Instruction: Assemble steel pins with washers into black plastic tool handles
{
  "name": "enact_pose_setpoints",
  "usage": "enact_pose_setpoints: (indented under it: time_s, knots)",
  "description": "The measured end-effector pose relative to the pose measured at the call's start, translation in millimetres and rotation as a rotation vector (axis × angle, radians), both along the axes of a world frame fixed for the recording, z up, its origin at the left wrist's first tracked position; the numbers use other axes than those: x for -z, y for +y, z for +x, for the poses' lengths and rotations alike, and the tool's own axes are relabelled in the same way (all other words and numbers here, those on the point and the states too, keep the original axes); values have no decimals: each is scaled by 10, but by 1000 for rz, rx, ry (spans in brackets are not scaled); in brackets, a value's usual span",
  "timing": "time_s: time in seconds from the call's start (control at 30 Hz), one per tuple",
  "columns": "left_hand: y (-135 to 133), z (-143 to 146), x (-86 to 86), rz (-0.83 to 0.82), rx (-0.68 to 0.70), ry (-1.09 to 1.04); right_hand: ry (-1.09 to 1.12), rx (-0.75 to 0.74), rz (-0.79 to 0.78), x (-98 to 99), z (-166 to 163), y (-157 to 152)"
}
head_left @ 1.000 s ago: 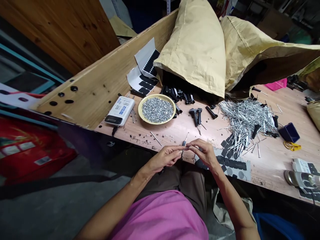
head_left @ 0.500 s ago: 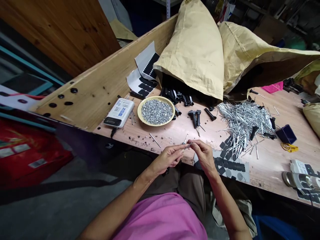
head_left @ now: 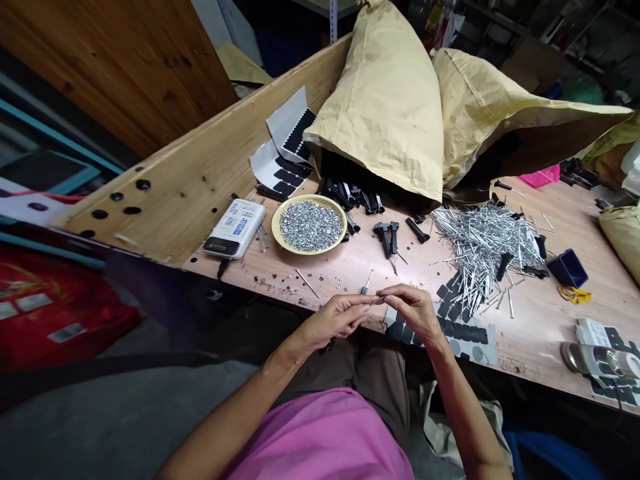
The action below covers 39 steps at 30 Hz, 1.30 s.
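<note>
Across the dim, cluttered room (head_left: 130,420), grey floor shows at lower left, below a pale wood-grain table (head_left: 350,263), its top stained along the front edge. At its left end I see a knotted wooden board (head_left: 215,160), and toward the back slump two tan sacks (head_left: 390,107), their open ends dark. To the right spreads a loose pile of silver nails (head_left: 493,240); left of the middle sits a yellow plate (head_left: 275,227) full of small metal rings. By the front edge, my left hand (head_left: 343,317) and right hand (head_left: 415,310) meet at the fingertips. A white power bank (head_left: 237,227) lies just left of the plate, and a small blue bin (head_left: 567,270) tilts near the nails. Between my hands is a slim piece (head_left: 379,301), narrow and dark, its finer detail too small to read. My left thumb and forefinger pinch one end, the other fingers curled; my right thumb and forefinger pinch the opposite end.
</note>
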<state>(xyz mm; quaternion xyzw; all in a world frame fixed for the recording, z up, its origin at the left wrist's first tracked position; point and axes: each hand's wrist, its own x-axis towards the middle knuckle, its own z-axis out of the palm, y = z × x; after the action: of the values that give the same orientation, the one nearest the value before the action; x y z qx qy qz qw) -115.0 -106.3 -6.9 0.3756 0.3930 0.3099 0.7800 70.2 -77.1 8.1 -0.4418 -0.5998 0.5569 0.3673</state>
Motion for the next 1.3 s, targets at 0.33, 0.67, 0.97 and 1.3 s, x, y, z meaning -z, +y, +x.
enact_pose_setpoints:
  time_s: [0.33, 0.67, 0.97, 1.3]
  knots:
    - [-18, 27, -46, 74, 3, -3, -152, -20, 244, -47, 55, -15]
    - [7, 60, -4, 29, -50, -113, -115, 90, 344, -36, -49, -82]
    - [-26, 79, -31, 34, -113, -35, 3, 125, 142, 46, -129, -62]
    - [-5, 113, -35, 60, -160, -25, 11, 132, 12, 40, -193, -20]
